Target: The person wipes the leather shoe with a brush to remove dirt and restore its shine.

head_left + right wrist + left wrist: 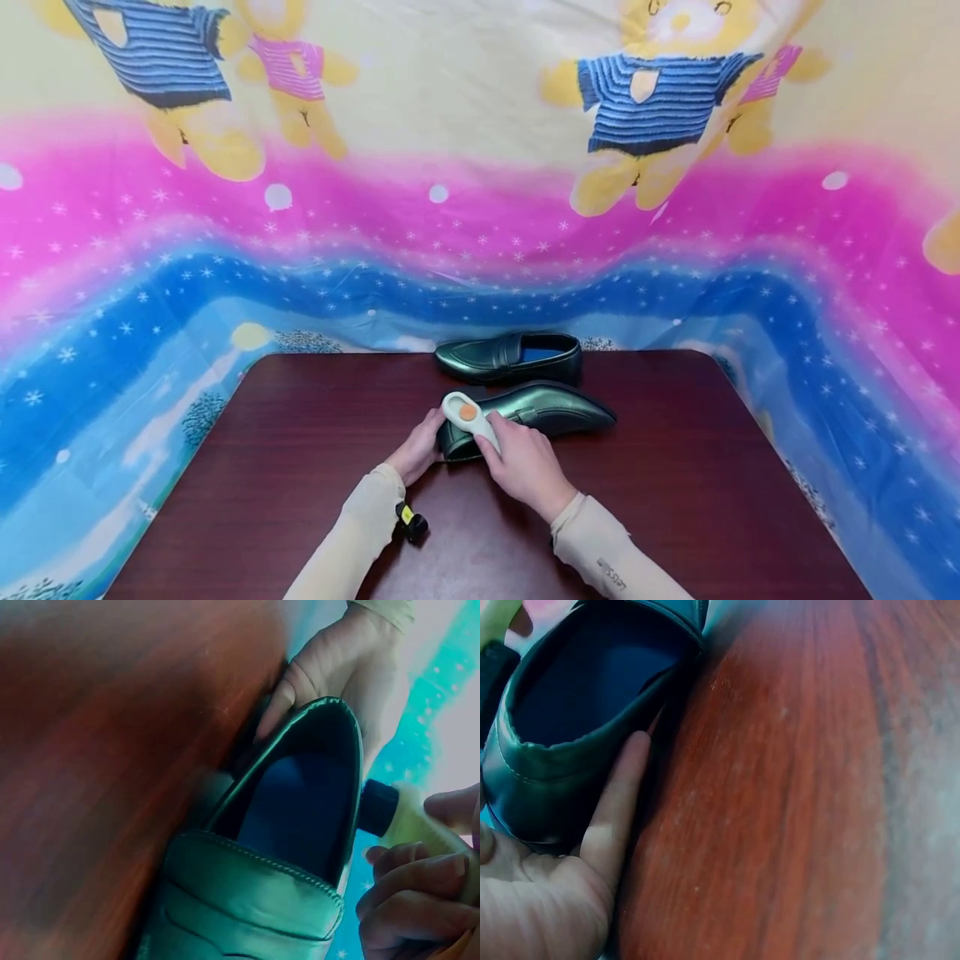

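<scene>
A dark green leather loafer [558, 408] lies tilted on the table, toe to the right and heel to the left. My left hand [420, 450] holds it by the heel; in the left wrist view one finger [619, 806] stretches along its side below the opening. With my right hand [528, 462] I grip a white-handled brush [480, 428] bearing an orange dot. Its black head [379, 808] is right at the outer side of the shoe near the heel. The blue insole [296, 814] shows inside the opening.
Behind lies the matching loafer [480, 358], toe to the left, close to the far edge of the dark red-brown wooden table [300, 467]. A patterned cloth [480, 275] hangs around the table's back and sides. A small black device [411, 523] sits at my left wrist.
</scene>
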A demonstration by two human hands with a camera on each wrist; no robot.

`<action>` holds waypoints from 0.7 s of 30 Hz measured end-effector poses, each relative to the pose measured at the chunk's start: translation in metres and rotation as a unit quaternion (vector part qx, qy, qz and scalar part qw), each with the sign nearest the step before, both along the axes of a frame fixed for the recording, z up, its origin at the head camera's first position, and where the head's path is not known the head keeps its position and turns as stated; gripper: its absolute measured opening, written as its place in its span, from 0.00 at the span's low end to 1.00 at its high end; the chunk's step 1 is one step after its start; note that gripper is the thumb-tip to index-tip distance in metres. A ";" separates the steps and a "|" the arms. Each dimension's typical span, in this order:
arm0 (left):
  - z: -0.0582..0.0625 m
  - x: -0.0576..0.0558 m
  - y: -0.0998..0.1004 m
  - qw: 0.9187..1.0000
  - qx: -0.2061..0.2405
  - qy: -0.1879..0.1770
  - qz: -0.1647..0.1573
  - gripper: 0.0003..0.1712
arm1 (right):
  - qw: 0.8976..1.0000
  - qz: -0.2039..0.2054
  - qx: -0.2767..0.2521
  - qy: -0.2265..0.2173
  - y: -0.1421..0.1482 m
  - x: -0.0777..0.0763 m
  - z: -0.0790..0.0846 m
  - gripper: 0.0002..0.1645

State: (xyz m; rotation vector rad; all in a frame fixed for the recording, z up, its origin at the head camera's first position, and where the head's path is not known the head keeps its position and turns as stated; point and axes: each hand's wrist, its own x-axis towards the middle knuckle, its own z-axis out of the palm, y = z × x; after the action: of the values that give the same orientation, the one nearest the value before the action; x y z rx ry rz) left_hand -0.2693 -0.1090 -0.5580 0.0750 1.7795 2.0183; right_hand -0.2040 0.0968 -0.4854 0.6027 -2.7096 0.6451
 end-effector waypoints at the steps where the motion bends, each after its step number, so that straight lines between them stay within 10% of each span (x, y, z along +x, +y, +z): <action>1: 0.000 0.000 0.000 1.000 0.000 0.003 0.001 0.37 | 1.000 -0.001 0.004 0.006 -0.002 0.000 0.000 0.11; 21: 0.001 -0.002 0.002 1.000 0.020 -0.022 0.004 0.42 | 0.995 -0.061 0.023 0.081 0.016 -0.007 0.005 0.21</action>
State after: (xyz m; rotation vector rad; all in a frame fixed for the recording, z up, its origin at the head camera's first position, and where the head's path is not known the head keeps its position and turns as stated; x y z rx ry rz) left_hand -0.2715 -0.1072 -0.5574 0.0351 1.7156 2.0446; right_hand -0.2110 0.1132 -0.4808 0.4741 -2.5907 0.4818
